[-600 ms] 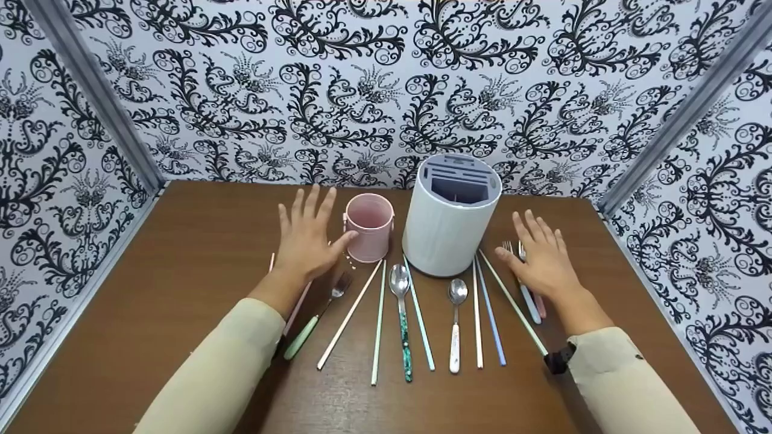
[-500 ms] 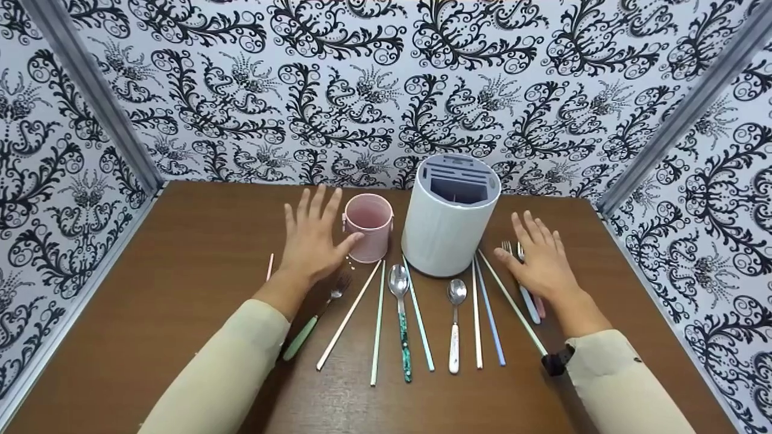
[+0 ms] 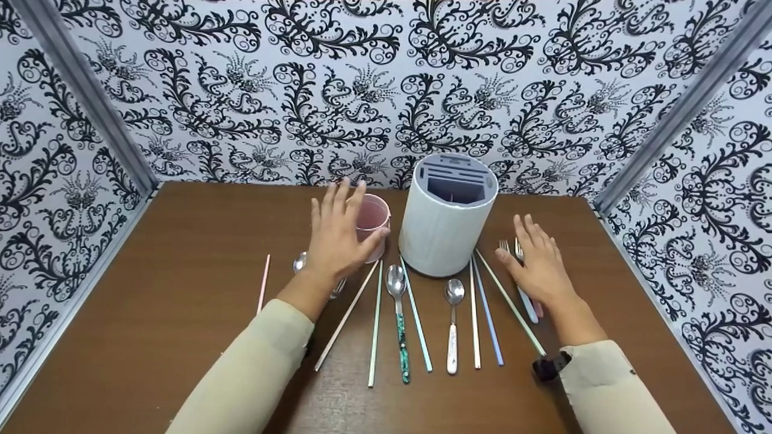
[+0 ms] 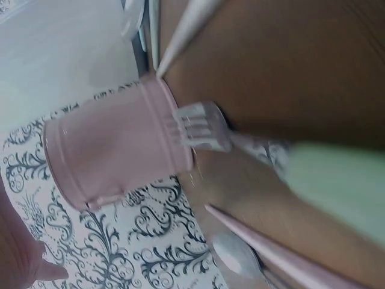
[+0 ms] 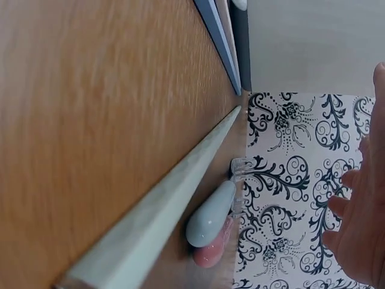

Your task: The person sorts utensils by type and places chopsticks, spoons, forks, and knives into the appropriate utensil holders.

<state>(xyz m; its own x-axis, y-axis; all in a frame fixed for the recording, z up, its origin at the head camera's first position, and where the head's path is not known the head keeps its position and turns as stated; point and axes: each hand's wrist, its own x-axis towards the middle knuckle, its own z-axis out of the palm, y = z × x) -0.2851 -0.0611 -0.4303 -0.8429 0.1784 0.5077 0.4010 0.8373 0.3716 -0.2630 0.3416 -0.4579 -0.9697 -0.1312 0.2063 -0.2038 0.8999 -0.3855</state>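
My left hand (image 3: 339,244) is held with fingers spread above the table, overlapping the left side of a pink cup (image 3: 377,212) in the head view. In the left wrist view that cup (image 4: 114,144) stands apart from the fingers. Below this hand lie a green-handled fork (image 4: 337,180), a pink chopstick (image 3: 263,283) and a spoon (image 3: 300,261). My right hand (image 3: 540,265), fingers straight and holding nothing, hovers beside a blue-handled fork (image 5: 213,211) and a pink-handled fork (image 5: 210,250). A pale green chopstick (image 5: 162,205) lies left of it.
A tall white cutlery holder (image 3: 446,235) with a grey slotted top stands at the back, right of the cup. Between the hands lie a green-handled spoon (image 3: 399,325), a white-handled spoon (image 3: 453,328) and several chopsticks (image 3: 375,325). Patterned walls (image 3: 362,90) enclose the brown table (image 3: 199,253).
My left hand has moved right, across the front of the pink cup, uncovering the spoon and more of the pink chopstick. My right hand has barely moved.
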